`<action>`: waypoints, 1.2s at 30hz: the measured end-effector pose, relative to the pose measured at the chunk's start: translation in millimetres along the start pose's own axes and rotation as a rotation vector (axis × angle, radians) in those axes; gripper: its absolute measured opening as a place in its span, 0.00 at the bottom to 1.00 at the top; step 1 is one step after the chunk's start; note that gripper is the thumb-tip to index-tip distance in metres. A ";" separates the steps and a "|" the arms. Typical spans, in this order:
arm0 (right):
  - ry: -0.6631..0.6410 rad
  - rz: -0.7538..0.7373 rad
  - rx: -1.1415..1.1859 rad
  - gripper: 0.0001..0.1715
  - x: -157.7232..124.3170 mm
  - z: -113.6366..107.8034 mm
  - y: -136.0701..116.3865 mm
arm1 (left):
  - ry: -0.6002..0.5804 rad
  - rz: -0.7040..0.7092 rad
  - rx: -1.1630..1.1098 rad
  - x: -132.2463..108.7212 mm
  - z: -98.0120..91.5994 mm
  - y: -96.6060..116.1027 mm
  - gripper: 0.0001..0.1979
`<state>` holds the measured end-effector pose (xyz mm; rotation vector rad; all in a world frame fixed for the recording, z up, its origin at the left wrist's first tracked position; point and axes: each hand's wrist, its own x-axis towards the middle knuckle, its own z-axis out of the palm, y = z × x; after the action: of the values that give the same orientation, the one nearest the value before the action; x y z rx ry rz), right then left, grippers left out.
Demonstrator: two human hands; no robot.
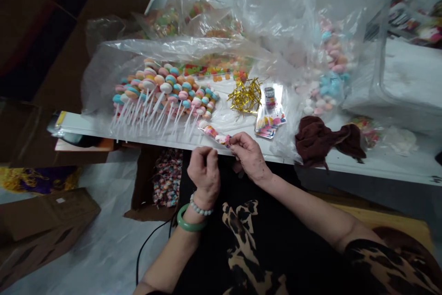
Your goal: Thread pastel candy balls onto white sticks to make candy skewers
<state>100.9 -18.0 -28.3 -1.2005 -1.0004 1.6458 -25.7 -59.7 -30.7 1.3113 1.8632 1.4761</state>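
Candy stick light, beads fragile-ish, best held by stick end. Right hand fingers pinched on it; left hand fingers bunched, can't tell if holding anything.

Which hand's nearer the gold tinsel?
Right. The right hand is just below the gold tinsel, not touching it; the left hand sits farther off, lower and to the left of it.

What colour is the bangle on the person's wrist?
The bangle is a mottled jade green, seen best in the head view.
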 end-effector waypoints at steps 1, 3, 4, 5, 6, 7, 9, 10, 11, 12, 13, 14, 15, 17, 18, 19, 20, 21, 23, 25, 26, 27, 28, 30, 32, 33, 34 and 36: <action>-0.009 -0.007 0.024 0.04 0.0 -1.6 -0.5 | 0.025 -0.180 -0.134 2.2 1.3 2.4 0.14; -0.047 0.001 0.060 0.04 -1.4 -4.0 -1.3 | -0.080 -0.522 -0.452 9.3 5.0 6.1 0.17; -0.073 0.010 0.060 0.04 -2.5 -4.7 -1.6 | -0.164 -0.651 -0.606 13.3 6.9 7.3 0.17; -0.096 0.015 0.043 0.05 -3.8 -5.2 -1.7 | -0.230 -0.743 -0.735 17.3 8.8 8.1 0.18; -0.109 0.010 0.012 0.06 -5.2 -5.6 -1.6 | -0.263 -0.802 -0.832 20.7 10.4 8.6 0.17; -0.110 -0.011 -0.032 0.06 -6.6 -6.1 -1.3 | -0.260 -0.835 -0.901 23.4 11.6 9.0 0.16; -0.097 -0.091 -0.141 0.08 -9.1 -7.2 0.2 | -0.214 -0.869 -0.976 26.2 13.0 9.9 0.14; -0.096 -0.138 -0.195 0.08 -10.1 -7.8 1.2 | -0.200 -0.878 -0.996 26.3 13.4 10.6 0.13; -0.107 -0.183 -0.243 0.09 -10.9 -8.4 2.4 | -0.191 -0.880 -1.009 25.6 13.7 11.4 0.12; -0.132 -0.221 -0.283 0.10 -11.6 -8.9 3.5 | -0.183 -0.873 -1.020 24.2 14.1 12.2 0.12; -0.164 -0.255 -0.317 0.12 -12.1 -9.2 4.7 | -0.175 -0.860 -1.027 22.3 14.8 12.9 0.12; -0.201 -0.289 -0.349 0.14 -12.4 -9.1 5.9 | -0.164 -0.846 -1.028 20.2 15.7 13.3 0.12; -0.235 -0.325 -0.384 0.17 -12.4 -8.8 7.0 | -0.151 -0.834 -1.027 18.0 17.0 13.4 0.12; -0.268 -0.386 -0.482 0.21 -11.8 -7.7 9.3 | -0.122 -0.833 -1.020 14.0 19.9 12.5 0.11; -0.262 -0.403 -0.546 0.23 -11.4 -7.3 10.3 | -0.105 -0.845 -1.016 12.4 21.1 11.7 0.11; -0.248 -0.411 -0.612 0.24 -11.1 -7.1 11.0 | -0.091 -0.864 -1.011 11.1 21.9 10.9 0.11; -0.236 -0.413 -0.666 0.25 -11.0 -7.2 11.5 | -0.087 -0.883 -1.009 10.0 22.1 10.3 0.11; -0.227 -0.413 -0.695 0.24 -11.3 -7.6 11.7 | -0.099 -0.897 -1.010 9.0 21.8 9.9 0.12; -0.212 -0.421 -0.666 0.22 -12.7 -8.8 10.9 | -0.174 -0.893 -1.009 7.5 20.1 9.6 0.13; -0.153 -0.406 -0.576 0.18 -14.9 -9.8 9.0 | -0.288 -0.887 -0.988 6.4 17.9 9.0 0.14; -0.105 -0.378 -0.540 0.15 -16.0 -10.0 8.0 | -0.338 -0.906 -0.967 6.0 17.1 8.0 0.14; -0.058 -0.342 -0.519 0.12 -16.9 -10.0 7.2 | -0.375 -0.948 -0.941 5.6 16.6 6.5 0.14; -0.026 -0.301 -0.510 0.09 -17.5 -9.9 6.7 | -0.398 -1.001 -0.913 5.3 16.4 4.4 0.14; -0.012 -0.221 -0.493 0.04 -17.4 -9.7 7.1 | -0.378 -1.080 -0.857 4.8 16.7 -0.9 0.15; -0.036 -0.139 -0.456 0.04 -15.6 -10.1 9.2 | -0.302 -1.054 -0.811 4.1 17.4 -6.1 0.15; -0.039 -0.098 -0.440 0.04 -14.3 -10.7 10.7 | -0.259 -1.007 -0.797 3.7 17.7 -8.2 0.15; -0.038 -0.062 -0.433 0.04 -12.9 -11.5 12.3 | -0.223 -0.957 -0.785 3.1 18.1 -9.8 0.14; -0.036 -0.018 -0.447 0.04 -10.5 -13.3 15.2 | -0.177 -0.870 -0.750 1.6 18.9 -11.0 0.13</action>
<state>113.1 -31.2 -42.3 -1.4453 -1.4489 1.4761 -16.1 -48.5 -46.9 0.2039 1.2623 1.2775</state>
